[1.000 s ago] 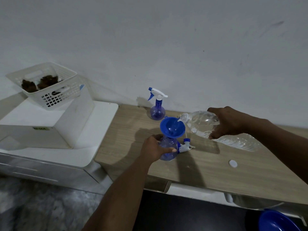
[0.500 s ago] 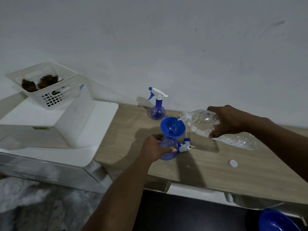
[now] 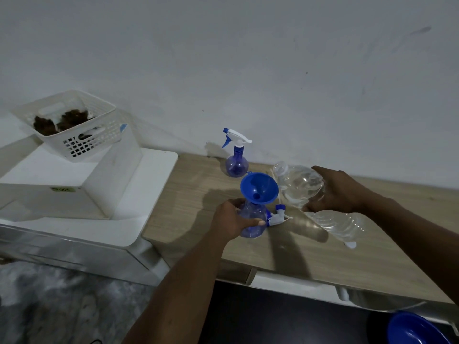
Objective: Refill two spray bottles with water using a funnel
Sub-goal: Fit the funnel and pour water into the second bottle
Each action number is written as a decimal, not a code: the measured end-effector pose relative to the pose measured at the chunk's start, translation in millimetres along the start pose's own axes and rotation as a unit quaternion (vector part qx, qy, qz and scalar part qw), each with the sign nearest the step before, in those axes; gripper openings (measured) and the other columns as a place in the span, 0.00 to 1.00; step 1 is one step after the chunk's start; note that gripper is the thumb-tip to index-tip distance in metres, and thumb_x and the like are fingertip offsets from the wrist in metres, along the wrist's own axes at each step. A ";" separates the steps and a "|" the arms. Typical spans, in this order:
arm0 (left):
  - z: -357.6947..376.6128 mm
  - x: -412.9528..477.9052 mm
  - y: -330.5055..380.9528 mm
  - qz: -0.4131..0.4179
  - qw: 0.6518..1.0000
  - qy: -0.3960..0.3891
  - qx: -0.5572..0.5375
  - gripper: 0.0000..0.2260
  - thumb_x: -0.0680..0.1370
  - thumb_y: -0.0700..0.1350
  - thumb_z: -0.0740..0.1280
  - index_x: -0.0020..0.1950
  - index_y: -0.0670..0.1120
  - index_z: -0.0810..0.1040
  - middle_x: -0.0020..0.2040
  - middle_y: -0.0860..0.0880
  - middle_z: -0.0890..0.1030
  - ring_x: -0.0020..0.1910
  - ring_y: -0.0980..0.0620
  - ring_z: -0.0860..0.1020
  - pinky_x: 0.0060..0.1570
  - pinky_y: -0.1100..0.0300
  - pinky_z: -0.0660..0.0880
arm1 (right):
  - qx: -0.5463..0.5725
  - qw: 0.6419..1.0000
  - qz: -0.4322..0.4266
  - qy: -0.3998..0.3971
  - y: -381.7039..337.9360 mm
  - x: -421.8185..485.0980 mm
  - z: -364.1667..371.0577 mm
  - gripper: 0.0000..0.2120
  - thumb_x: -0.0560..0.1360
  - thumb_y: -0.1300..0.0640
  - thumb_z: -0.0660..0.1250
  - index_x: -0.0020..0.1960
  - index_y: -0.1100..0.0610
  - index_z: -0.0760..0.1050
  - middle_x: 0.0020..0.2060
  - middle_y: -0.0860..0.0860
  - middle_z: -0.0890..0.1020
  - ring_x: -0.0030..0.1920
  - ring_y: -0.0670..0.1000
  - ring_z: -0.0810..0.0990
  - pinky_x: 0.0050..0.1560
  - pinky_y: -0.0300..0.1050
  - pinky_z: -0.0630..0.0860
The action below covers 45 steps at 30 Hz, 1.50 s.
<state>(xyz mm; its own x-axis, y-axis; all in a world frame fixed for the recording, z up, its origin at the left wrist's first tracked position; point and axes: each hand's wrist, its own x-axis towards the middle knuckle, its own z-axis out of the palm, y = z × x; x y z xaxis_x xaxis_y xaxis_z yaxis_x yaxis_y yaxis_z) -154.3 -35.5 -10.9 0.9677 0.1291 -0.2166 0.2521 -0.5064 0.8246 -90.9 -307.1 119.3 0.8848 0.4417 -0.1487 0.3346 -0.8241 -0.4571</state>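
A blue funnel [image 3: 258, 187] sits in the neck of a round blue spray bottle [image 3: 253, 220] on the wooden table [image 3: 310, 249]. My left hand [image 3: 229, 218] grips that bottle's body. My right hand [image 3: 334, 189] holds a clear water bottle [image 3: 300, 186] tilted, its open mouth beside the funnel's right rim. The removed spray head [image 3: 278, 216] lies just right of the bottle. A second spray bottle [image 3: 236, 155], its white and blue trigger head on, stands by the wall behind.
A white bottle cap [image 3: 350, 244] lies on the table under the water bottle. A white basket [image 3: 72, 125] sits on a white box [image 3: 62, 187] on the left unit. A blue bowl [image 3: 419, 330] shows at the bottom right.
The water bottle's mouth has lifted and drawn back to the right, off the funnel's rim. My left hand and the funnel have stayed in place.
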 end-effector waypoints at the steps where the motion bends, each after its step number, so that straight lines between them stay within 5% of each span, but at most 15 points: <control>1: 0.2 0.3 0.0 0.000 1.000 -0.001 -0.001 0.33 0.59 0.60 0.83 0.60 0.50 0.80 0.51 0.57 0.82 0.50 0.57 0.80 0.51 0.62 0.77 | 0.019 1.000 -0.004 0.016 -0.4 -0.7 2.7 0.43 0.58 0.46 0.84 0.68 0.53 0.70 0.42 0.43 0.86 0.47 0.44 0.83 0.51 0.45 0.78; 4: -0.4 -0.3 1.1 0.006 1.000 0.000 0.000 0.34 0.60 0.60 0.83 0.61 0.49 0.80 0.52 0.57 0.82 0.50 0.57 0.80 0.52 0.60 0.78 | 0.078 0.994 -0.012 0.074 1.8 -2.2 9.9 0.36 0.59 0.47 0.84 0.62 0.52 0.75 0.49 0.44 0.84 0.51 0.47 0.83 0.50 0.45 0.78; 8: -1.5 -2.2 1.5 0.014 1.000 -0.003 -0.002 0.31 0.62 0.58 0.83 0.60 0.49 0.79 0.49 0.58 0.81 0.49 0.57 0.80 0.52 0.60 0.78 | 0.194 0.971 -0.015 0.139 8.4 -4.1 18.0 0.40 0.58 0.42 0.83 0.66 0.51 0.74 0.54 0.46 0.85 0.54 0.47 0.84 0.57 0.54 0.80; 13: -2.6 -3.3 2.1 0.019 1.000 -0.009 -0.013 0.22 0.62 0.55 0.84 0.48 0.57 0.76 0.45 0.60 0.80 0.46 0.60 0.80 0.53 0.57 0.80 | 0.290 0.924 0.031 0.248 15.5 0.8 28.8 0.36 0.60 0.46 0.84 0.64 0.51 0.75 0.54 0.48 0.85 0.54 0.48 0.84 0.57 0.59 0.81; 24: -1.7 -2.3 3.4 0.012 1.000 -0.010 -0.025 0.24 0.61 0.53 0.85 0.51 0.53 0.78 0.45 0.56 0.82 0.45 0.58 0.81 0.49 0.58 0.79 | 0.315 0.828 0.175 0.430 21.0 20.9 61.1 0.34 0.59 0.43 0.83 0.60 0.51 0.73 0.52 0.48 0.82 0.51 0.51 0.82 0.56 0.54 0.81; 29: -2.3 -2.7 4.9 0.013 0.999 -0.014 -0.026 0.23 0.62 0.52 0.85 0.50 0.54 0.77 0.45 0.58 0.81 0.45 0.59 0.80 0.49 0.59 0.79 | 0.321 0.818 0.179 0.444 26.0 20.5 62.7 0.36 0.61 0.44 0.83 0.63 0.52 0.72 0.54 0.48 0.82 0.53 0.51 0.82 0.54 0.47 0.79; 45: -2.7 -1.9 4.1 0.007 1.000 -0.015 -0.023 0.27 0.60 0.54 0.85 0.54 0.51 0.79 0.47 0.55 0.83 0.48 0.56 0.81 0.54 0.55 0.80 | 0.328 0.842 0.187 0.385 39.2 9.7 77.7 0.42 0.61 0.42 0.83 0.67 0.51 0.66 0.59 0.47 0.79 0.58 0.51 0.80 0.59 0.51 0.78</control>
<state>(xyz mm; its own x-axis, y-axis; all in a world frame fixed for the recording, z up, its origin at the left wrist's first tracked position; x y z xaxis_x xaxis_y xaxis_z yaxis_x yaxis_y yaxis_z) -155.1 -35.5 -5.7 0.9706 0.0969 -0.2205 0.2400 -0.4673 0.8509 -94.5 -307.5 31.8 0.9209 -0.3750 0.1068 -0.0428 -0.3697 -0.9282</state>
